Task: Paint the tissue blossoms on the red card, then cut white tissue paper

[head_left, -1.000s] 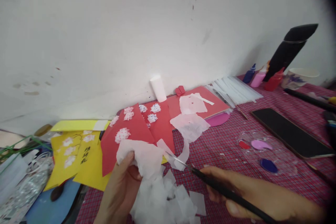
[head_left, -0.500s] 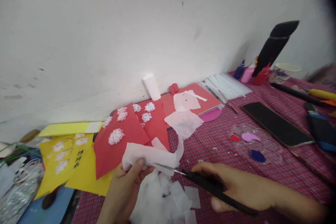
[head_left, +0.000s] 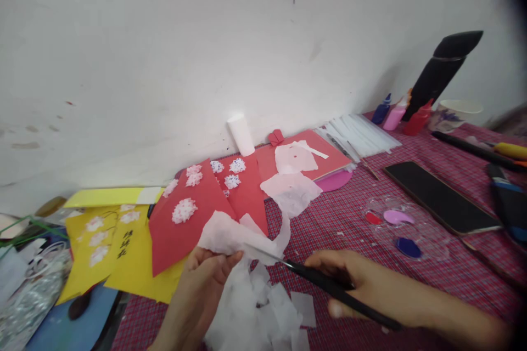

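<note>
My left hand (head_left: 203, 279) pinches a piece of thin white tissue paper (head_left: 224, 233) by its lower edge. In my right hand (head_left: 354, 279) are black-handled scissors (head_left: 319, 281), and their blades lie against the right part of that paper. Whether the blades are parted I cannot make out. Below the paper, a loose heap of cut white tissue pieces (head_left: 247, 312) rests on the checked cloth. Behind it lie red cards (head_left: 181, 244) bearing white flowers with pink or blue specks.
To the left are yellow cards (head_left: 135, 274) with flowers and writing. A paint palette (head_left: 397, 233) and a phone (head_left: 442, 197) lie at the right, with paint bottles (head_left: 395, 115) behind. A white paper roll (head_left: 241, 135) stands against the wall.
The left hand has turned the tissue paper slightly, so its left end stands higher and more spread. The scissors stay at the paper. The whole view has shifted a little.
</note>
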Motion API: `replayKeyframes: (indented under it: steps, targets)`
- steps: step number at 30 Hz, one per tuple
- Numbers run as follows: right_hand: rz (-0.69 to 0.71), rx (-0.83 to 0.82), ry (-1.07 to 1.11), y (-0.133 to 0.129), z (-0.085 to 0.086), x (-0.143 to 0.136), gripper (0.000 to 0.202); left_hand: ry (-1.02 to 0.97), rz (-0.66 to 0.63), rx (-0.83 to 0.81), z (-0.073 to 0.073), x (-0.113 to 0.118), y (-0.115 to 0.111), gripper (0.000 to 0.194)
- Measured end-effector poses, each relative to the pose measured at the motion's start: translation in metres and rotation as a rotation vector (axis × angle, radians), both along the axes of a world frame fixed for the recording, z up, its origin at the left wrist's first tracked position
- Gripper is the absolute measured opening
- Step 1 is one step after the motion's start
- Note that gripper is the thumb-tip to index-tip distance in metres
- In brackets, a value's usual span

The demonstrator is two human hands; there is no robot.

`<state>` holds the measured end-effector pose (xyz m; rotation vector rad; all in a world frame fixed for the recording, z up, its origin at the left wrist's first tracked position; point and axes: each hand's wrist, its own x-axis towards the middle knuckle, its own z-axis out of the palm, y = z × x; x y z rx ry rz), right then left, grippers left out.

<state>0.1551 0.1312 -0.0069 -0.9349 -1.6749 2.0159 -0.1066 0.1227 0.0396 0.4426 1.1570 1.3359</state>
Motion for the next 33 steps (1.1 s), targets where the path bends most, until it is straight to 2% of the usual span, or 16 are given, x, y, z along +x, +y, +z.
replayKeyframes:
  steps: [3, 9, 14, 21, 28, 33]
  targets:
    - [-0.009, -0.007, -0.017, 0.0, 0.002, -0.002, 0.037, -0.038, 0.005, 0.0, -0.002, 0.001, 0.0, 0.023]
    - [0.026, 0.035, -0.058, -0.002, 0.003, 0.0, 0.04, 0.06, 0.054, 0.061, -0.01, -0.002, 0.001, 0.021]
    - [0.109, 0.16, -0.147, -0.002, 0.012, 0.004, 0.045, 0.12, -0.008, 0.033, -0.013, -0.003, 0.0, 0.027]
    - [0.068, 0.174, -0.226, -0.004, 0.013, 0.002, 0.046, 0.144, -0.11, -0.035, -0.022, 0.006, -0.006, 0.039]
    - [0.025, 0.16, -0.289, -0.008, 0.021, -0.004, 0.049, 0.124, -0.177, -0.061, -0.029, 0.016, -0.012, 0.026]
    - [-0.005, 0.183, -0.296, -0.01, 0.019, -0.005, 0.051, 0.071, -0.192, -0.046, -0.029, 0.016, -0.013, 0.021]
